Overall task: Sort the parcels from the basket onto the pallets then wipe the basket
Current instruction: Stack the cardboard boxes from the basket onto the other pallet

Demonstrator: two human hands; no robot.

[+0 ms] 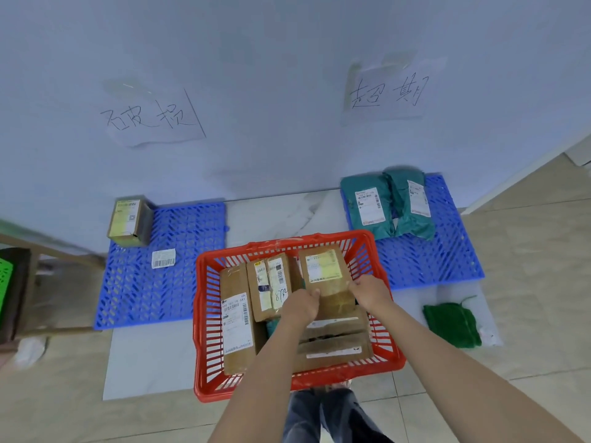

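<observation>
Brown cardboard parcel (326, 279), yellow-labelled, taped, held over red basket (204, 314).

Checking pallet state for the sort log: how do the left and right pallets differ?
The left pallet holds one brown box and a loose label; the right pallet holds two green bags. The left pallet is mostly bare; the right pallet's far half is covered. Both are blue grids against the wall, under handwritten signs.
</observation>
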